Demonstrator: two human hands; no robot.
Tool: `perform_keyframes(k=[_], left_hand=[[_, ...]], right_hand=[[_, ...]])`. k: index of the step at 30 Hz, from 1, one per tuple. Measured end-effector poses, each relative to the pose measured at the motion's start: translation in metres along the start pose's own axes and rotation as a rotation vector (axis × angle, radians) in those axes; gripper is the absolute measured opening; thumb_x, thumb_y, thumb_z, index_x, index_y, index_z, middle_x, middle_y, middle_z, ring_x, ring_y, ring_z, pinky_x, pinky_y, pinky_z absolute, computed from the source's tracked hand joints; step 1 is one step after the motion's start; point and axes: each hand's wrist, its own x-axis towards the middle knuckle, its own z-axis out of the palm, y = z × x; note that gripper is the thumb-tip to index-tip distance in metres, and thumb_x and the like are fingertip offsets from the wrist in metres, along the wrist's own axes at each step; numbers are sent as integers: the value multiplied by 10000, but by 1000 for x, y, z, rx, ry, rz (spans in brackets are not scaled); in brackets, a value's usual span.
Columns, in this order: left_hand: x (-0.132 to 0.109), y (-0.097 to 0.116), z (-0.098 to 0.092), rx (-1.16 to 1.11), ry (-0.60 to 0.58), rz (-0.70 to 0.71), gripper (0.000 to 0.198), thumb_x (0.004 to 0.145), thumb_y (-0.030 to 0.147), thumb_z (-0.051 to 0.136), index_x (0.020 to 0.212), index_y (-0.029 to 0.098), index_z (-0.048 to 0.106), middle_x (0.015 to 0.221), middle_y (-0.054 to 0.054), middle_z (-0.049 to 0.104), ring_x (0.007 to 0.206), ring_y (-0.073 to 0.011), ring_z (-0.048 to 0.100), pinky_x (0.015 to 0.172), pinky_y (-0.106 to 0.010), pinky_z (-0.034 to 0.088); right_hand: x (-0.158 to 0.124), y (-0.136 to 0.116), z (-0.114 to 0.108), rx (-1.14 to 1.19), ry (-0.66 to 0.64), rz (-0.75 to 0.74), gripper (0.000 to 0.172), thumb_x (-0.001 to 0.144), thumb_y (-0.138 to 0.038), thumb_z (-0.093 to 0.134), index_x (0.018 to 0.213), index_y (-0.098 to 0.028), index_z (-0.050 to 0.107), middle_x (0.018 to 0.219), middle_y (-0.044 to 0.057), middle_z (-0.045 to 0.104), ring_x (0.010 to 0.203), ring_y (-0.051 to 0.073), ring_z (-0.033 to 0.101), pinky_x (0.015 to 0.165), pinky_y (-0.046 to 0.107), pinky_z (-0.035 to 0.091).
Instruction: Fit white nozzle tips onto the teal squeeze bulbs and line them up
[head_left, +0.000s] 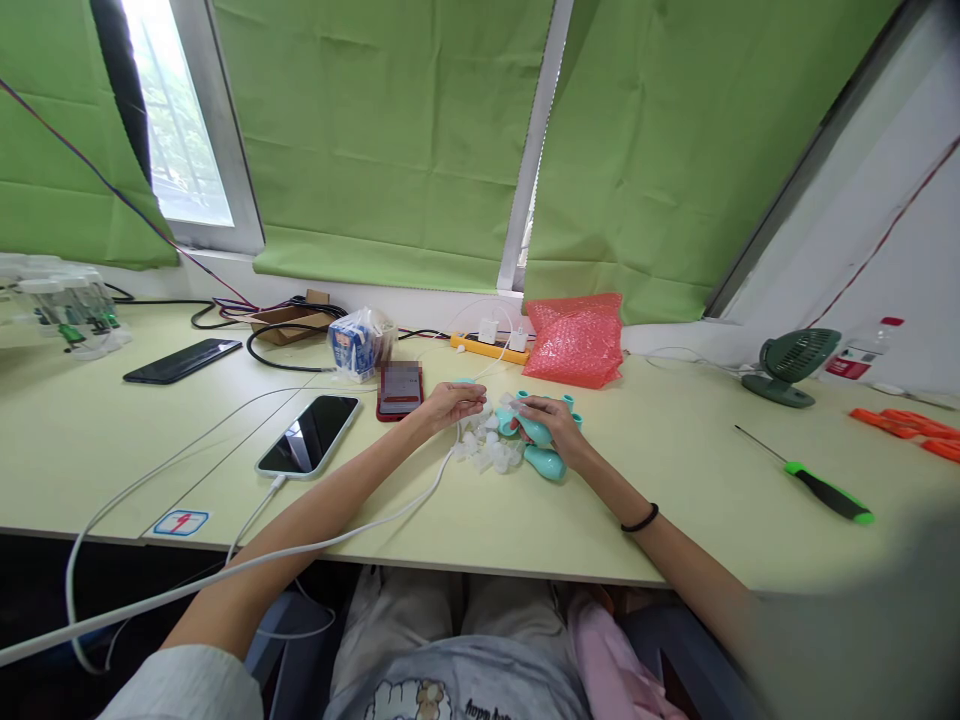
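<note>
My right hand [556,418] is wrapped round a teal bulb-shaped piece [534,430]. A small translucent piece shows at the fingertips of that hand, by the bulb's narrow end. To its left, my left hand [454,402] has thumb and fingers pressed together; whatever they pinch, if anything, is too small to make out. Below and between the hands lies a loose pile of translucent white plastic pieces [495,452]. Another teal bulb [546,462] rests on the table just under my right hand. More teal pieces [568,402] stand behind that hand, partly hidden.
A white cable [375,522] crosses over my left forearm. Left lie a charging phone [309,437], a red-cased phone [400,390] and a dark phone [184,361]. Behind are a power strip [491,348] and red bubble wrap [574,340]. Right are a screwdriver [825,490] and a fan [796,360].
</note>
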Motion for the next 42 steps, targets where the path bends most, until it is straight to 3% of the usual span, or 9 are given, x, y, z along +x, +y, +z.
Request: perform_keyframes(k=[12,16,22,28,32,36,39,42], left_hand=[[-1,0,5,-33,127,-66,66,655,-5,518,660,13,581,603,-102,611,584,-121,598,559,-164,508],[-3,-2,3,92,138,53,119,598,45,610,715,30,595,583,-82,612,551,-126,593,564,-210,514],[4,-9,-4,455,249,299,197,529,142,663,699,47,630,602,-68,624,521,-134,584,598,-279,509],[-2,-11,4,723,198,437,265,650,322,558,733,80,628,683,-57,623,596,-140,579,544,-228,463],[-22,-8,22,1046,138,645,405,773,406,357,640,112,603,564,-24,569,535,-93,500,534,-187,372],[-34,-9,38,1289,65,725,407,763,407,374,518,121,529,437,16,446,440,-65,365,471,-197,256],[-34,-9,43,1241,51,675,450,778,376,333,422,120,432,383,32,352,396,-51,285,434,-206,196],[-32,-7,43,1045,-9,547,483,774,388,314,365,130,330,345,36,303,359,-40,268,404,-197,191]], right_hand=[[0,0,0,-28,12,23,184,631,-310,574,722,-151,580,575,13,578,415,96,461,407,228,343],[0,-1,2,-36,3,21,187,630,-321,575,716,-155,582,575,10,578,415,95,458,409,231,341],[-1,-2,4,-168,13,3,235,632,-347,574,782,-167,595,626,12,595,499,115,506,465,238,390],[-2,2,3,-522,177,-149,316,513,-327,661,779,-162,621,821,47,624,779,197,555,704,304,424],[-5,4,7,-664,229,-208,287,496,-326,664,737,-173,636,752,38,638,716,203,567,681,325,430],[-9,3,12,-666,216,-269,251,534,-321,641,743,-182,643,732,37,640,678,197,567,643,318,437],[-10,-1,15,-668,206,-298,245,535,-306,642,749,-187,646,739,39,642,680,200,567,650,321,434],[-12,-7,17,-628,161,-285,221,538,-297,644,729,-186,648,731,36,641,672,194,564,626,304,431]])
